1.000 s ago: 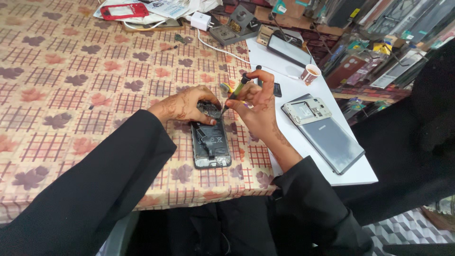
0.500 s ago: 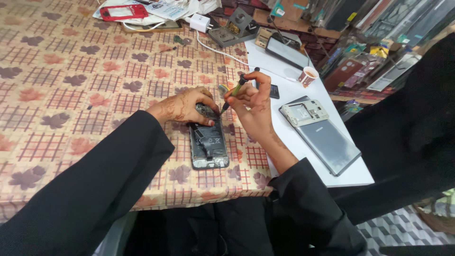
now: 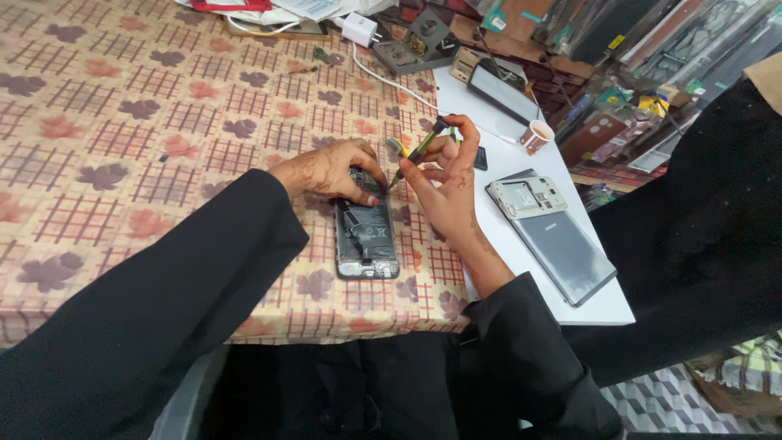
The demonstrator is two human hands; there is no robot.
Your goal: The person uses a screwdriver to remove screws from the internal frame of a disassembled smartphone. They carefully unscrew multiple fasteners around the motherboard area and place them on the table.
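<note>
Right hand lifted screwdriver slightly; head camera view shifted closer.

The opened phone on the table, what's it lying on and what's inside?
The opened phone lies on the leaf-patterned tablecloth. Inside show dark internal parts; the left hand covers its top end.

The left hand covers the top end of the opened phone. The screwdriver tip is too small to make out. At the table's far edge, a red item is cut off by the frame.
</note>
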